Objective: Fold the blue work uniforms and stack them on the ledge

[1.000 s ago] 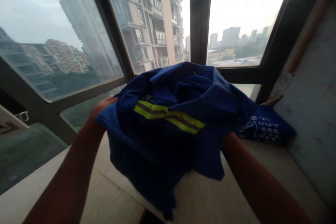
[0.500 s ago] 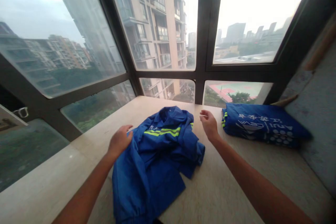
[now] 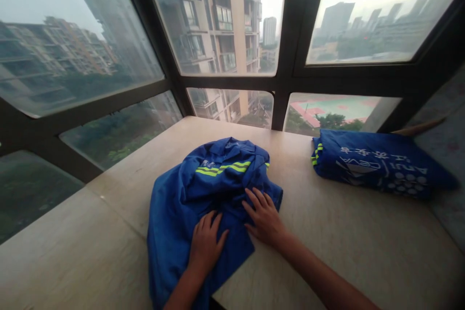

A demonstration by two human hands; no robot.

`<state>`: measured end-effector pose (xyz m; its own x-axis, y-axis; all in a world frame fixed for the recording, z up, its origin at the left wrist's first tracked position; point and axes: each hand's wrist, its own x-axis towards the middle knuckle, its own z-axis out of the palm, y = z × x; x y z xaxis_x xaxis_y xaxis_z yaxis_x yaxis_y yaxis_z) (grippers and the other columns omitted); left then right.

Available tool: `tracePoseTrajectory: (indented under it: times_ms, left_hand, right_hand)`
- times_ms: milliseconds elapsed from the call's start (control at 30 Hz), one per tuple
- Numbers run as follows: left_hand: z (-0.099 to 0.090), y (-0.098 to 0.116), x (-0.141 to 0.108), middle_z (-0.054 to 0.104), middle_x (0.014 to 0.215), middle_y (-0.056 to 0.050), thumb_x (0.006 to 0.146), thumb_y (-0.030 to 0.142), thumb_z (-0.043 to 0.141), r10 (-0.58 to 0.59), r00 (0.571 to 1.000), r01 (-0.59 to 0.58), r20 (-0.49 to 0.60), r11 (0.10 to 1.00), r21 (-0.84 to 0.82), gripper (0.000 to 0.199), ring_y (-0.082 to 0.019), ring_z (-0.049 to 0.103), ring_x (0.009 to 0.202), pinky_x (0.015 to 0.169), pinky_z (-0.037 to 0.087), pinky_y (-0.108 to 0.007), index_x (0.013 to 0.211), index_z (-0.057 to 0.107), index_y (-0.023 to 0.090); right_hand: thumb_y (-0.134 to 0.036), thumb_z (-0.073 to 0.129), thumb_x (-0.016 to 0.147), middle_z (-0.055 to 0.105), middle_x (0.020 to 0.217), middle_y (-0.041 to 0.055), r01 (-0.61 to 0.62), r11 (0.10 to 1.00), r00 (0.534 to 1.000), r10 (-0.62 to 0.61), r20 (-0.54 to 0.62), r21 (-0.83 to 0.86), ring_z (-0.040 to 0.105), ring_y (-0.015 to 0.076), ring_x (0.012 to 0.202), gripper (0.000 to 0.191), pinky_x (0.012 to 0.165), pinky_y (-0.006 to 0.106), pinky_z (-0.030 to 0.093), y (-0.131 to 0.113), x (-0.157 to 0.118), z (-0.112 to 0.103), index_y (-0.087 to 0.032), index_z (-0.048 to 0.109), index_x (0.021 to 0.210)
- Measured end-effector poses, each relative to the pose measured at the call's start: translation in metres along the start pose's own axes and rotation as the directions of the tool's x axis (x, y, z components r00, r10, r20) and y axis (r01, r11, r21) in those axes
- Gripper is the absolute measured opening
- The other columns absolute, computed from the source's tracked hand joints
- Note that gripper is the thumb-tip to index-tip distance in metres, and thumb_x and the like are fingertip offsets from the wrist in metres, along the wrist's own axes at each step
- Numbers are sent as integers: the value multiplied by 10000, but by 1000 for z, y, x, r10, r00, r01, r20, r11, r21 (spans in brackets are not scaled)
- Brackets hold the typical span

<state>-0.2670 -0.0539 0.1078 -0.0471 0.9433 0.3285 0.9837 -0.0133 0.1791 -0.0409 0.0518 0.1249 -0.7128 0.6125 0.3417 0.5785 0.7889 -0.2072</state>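
Note:
A blue work jacket with yellow-green stripes across its chest lies rumpled on the pale ledge, collar toward the window. My left hand rests on the lower front of the jacket, fingers stretched out. Farther up and to the right, my right hand lies on the jacket near its side, its fingers spread. Neither hand grips the cloth. Part of the jacket's front is hidden beneath both hands.
A folded blue garment with white lettering and yellow-green stripes sits on the ledge at the right, close to the wall. Dark window frames border the ledge at the back and left. Buildings and trees show outside.
Both hands have come from either side of the jacket down onto its front, nearer together. The jacket's chest looks flatter, and the view has shifted slightly.

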Motion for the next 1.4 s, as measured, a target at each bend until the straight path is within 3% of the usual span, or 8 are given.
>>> tracePoseTrajectory:
  times_ms: [300, 467, 600, 767, 900, 1033, 1167, 1400]
  left_hand:
    - [2, 0, 31, 696, 1002, -72, 946, 170, 442, 3, 1000, -2, 14, 998, -57, 280, -238, 656, 915, 822, 534, -397, 1095, 677, 199]
    - [-12, -22, 34, 712, 1060, -75, 983, 207, 353, 4, 999, -12, -39, 981, -192, 347, -216, 679, 974, 863, 547, -371, 1148, 659, 206]
    - [-28, -34, 33, 724, 1089, -73, 963, 228, 377, -15, 1000, 15, 4, 942, -334, 334, -209, 683, 1033, 925, 540, -362, 1112, 675, 201]
    - [-38, -15, 38, 735, 1008, -81, 906, 167, 365, -157, 987, 161, 39, 949, -272, 324, -219, 701, 948, 858, 547, -365, 1000, 674, 186]
    - [-34, 6, 34, 718, 944, -88, 901, 136, 326, -235, 972, 226, -26, 956, -189, 307, -227, 690, 884, 790, 527, -357, 960, 624, 184]
    - [-23, 7, 21, 689, 792, -71, 855, 98, 341, -216, 975, 209, -42, 968, -138, 276, -236, 677, 793, 752, 500, -358, 839, 599, 195]
    - [-17, -3, 14, 727, 868, -69, 925, 252, 413, -152, 988, 146, -35, 979, -140, 228, -242, 694, 823, 774, 505, -366, 926, 635, 197]
    - [-24, -4, 15, 761, 972, -60, 919, 269, 505, 70, 989, -52, 132, 990, -133, 273, -234, 708, 874, 770, 518, -357, 1094, 711, 234]
  right_hand:
    - [-291, 642, 838, 571, 1340, 100, -23, 1000, 988, 26, 151, -18, 498, 286, 1180, 336, 913, 390, 475, 52, 80, -31, -226, 655, 1167]
    - [-336, 605, 869, 655, 1121, 103, -89, 995, 968, 97, 233, -47, 564, 258, 1027, 207, 849, 353, 474, 53, 98, -73, -216, 727, 986]
    - [-208, 469, 930, 660, 998, 149, -106, 990, 985, 118, 127, -95, 562, 266, 999, 250, 876, 387, 447, 31, 88, -95, -144, 710, 909]
    - [-137, 473, 896, 641, 1128, 101, 219, 967, 974, -224, 21, 128, 539, 224, 1045, 302, 900, 325, 438, -36, 69, -63, -162, 616, 1162]
    - [-104, 521, 833, 633, 1205, 132, 4, 991, 989, -23, 144, 132, 550, 248, 1074, 529, 910, 351, 441, -59, 64, -13, -116, 493, 1361]
    - [-161, 568, 836, 676, 1118, 120, -77, 993, 975, 56, 215, 89, 546, 277, 1111, 363, 938, 378, 431, -38, 58, -2, -144, 620, 1195]
    - [-467, 655, 834, 630, 1301, 101, 2, 990, 980, -30, 198, 138, 502, 298, 1240, 520, 1052, 428, 370, 4, 36, -18, -207, 598, 1281]
    - [-502, 430, 971, 527, 1446, 155, -209, 978, 964, 210, 164, -22, 458, 297, 1347, 575, 1132, 484, 268, 59, 34, -36, -165, 479, 1435]
